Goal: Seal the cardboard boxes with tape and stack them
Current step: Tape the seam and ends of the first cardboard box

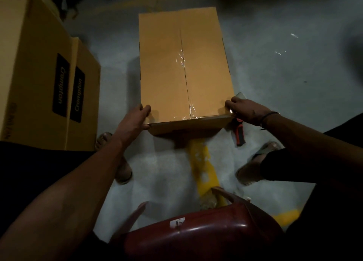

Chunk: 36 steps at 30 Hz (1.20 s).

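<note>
A tan cardboard box (pixel 169 68) stands on the grey floor in front of me, its top flaps closed and clear tape (pixel 185 78) running along the centre seam and over the near edge. My left hand (pixel 135 118) grips the box's near left corner, thumb on top. My right hand (pixel 246 110) holds the near right corner, fingers curled on the top edge. Two stacked printed cardboard boxes (pixel 45 80) stand at the left.
A red and black cutter (pixel 240 132) lies on the floor beside the box's near right corner. A dark red plastic stool (pixel 196 235) is under me. My feet in sandals (pixel 253 168) flank a yellow floor marking (pixel 204 166).
</note>
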Each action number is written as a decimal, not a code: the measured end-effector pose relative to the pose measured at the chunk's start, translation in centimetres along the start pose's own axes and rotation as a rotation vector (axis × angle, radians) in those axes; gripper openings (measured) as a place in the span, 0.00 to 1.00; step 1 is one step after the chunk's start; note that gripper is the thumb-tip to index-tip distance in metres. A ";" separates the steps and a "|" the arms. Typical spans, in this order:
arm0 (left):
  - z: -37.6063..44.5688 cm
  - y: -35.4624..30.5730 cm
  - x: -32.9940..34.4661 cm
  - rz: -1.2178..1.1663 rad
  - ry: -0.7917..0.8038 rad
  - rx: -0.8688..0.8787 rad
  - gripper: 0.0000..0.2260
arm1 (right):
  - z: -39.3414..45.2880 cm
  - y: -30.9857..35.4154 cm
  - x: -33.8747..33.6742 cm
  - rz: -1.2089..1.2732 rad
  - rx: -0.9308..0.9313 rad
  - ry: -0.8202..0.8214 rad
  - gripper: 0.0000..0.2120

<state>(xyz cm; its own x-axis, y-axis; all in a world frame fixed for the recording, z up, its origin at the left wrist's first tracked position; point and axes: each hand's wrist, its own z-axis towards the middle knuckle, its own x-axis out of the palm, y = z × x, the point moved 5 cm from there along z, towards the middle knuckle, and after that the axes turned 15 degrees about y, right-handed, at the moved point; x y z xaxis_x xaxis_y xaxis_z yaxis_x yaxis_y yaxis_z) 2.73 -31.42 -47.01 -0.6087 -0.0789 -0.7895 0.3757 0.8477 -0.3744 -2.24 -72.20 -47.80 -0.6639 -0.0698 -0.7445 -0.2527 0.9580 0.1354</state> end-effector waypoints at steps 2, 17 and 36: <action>0.1 0.0 0.0 -0.011 0.013 0.010 0.20 | 0.2 0.0 0.1 -0.033 0.006 0.011 0.23; -1.1 0.3 -0.4 -0.065 -0.004 0.032 0.18 | -2.2 0.5 -0.9 -0.240 0.108 -0.127 0.21; -0.2 0.1 1.6 -1.001 -0.095 -0.717 0.16 | -2.9 0.9 0.5 1.006 0.554 -0.217 0.17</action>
<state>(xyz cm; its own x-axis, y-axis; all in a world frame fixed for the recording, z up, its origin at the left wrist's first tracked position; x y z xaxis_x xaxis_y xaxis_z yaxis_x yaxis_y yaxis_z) 1.65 -31.40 -48.19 -0.3434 -0.8706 -0.3523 -0.7123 0.4859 -0.5065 -4.82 -72.17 -46.18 -0.2424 0.7872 -0.5671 0.6957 0.5484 0.4639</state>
